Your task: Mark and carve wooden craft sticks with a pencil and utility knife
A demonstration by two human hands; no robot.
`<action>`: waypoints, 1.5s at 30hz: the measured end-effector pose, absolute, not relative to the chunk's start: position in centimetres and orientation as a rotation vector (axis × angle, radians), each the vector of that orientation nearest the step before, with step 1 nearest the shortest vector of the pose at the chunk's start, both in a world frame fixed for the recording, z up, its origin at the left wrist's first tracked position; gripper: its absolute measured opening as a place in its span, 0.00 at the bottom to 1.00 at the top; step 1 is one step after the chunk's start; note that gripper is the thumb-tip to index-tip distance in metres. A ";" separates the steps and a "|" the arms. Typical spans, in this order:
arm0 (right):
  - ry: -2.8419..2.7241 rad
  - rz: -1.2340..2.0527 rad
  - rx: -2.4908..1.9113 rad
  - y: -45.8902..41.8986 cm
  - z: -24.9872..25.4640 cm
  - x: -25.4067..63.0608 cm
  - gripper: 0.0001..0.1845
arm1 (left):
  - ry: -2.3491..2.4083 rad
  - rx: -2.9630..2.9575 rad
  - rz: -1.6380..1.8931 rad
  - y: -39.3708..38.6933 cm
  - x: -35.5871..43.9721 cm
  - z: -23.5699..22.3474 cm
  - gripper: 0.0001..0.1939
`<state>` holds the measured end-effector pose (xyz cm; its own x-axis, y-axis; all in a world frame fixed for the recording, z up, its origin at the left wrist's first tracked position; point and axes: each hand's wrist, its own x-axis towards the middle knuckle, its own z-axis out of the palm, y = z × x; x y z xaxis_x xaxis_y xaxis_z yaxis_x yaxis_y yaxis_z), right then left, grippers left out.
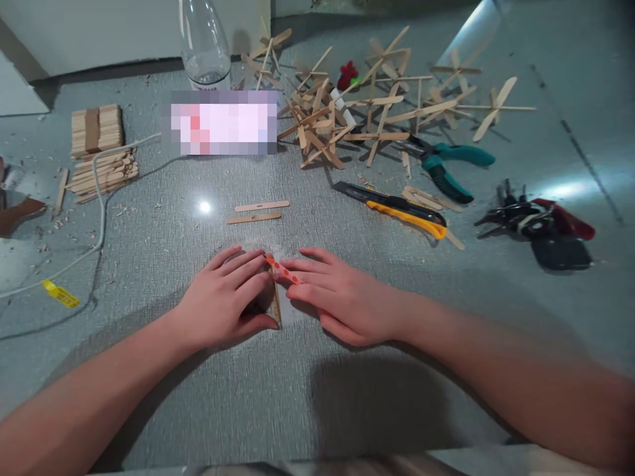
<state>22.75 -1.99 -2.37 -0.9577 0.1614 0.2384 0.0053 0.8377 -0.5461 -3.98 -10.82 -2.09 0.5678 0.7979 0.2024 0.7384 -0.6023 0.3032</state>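
My left hand [231, 291] curves over a thin, marked wooden strip [276, 301]. Its thumb touches the strip's near end, and the fingertips rest by the far end. A pink strip with red dots [284, 270] slants from those fingertips to my right hand [342, 291]. The right fingers are mostly stretched out, with the pink strip's end between them; its exact kind is unclear. Just beyond my hands lie two flat craft sticks, a pale one [262, 206] and a browner one [254, 218], each with a small mark at its middle.
Crossed craft-stick assemblies [322, 125] crowd the back, near a bottle [204, 46]. A utility knife [397, 208], pliers [446, 165] and keys [536, 221] lie right. Bundled sticks [96, 129], loose sticks [106, 173] and a white cable [102, 198] lie left.
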 end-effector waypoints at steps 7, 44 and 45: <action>-2.728 0.871 -0.150 -1.8 -2.8 23.0 0.23 | 1.277 2.514 0.522 -10.8 -4.2 -2.1 0.33; -2.701 1.084 -0.192 -1.2 -2.5 23.3 0.28 | 1.283 2.522 0.590 -10.8 -4.1 -2.1 0.36; -2.703 1.089 -0.195 -1.2 -2.5 23.4 0.29 | 1.282 2.518 0.589 -10.8 -4.1 -2.2 0.36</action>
<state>23.36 -1.21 -2.53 -0.9669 0.2036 0.1538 0.0402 0.7166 -0.6964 -4.07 -10.83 -2.15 0.5300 0.8138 0.2384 0.7107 -0.5797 0.3985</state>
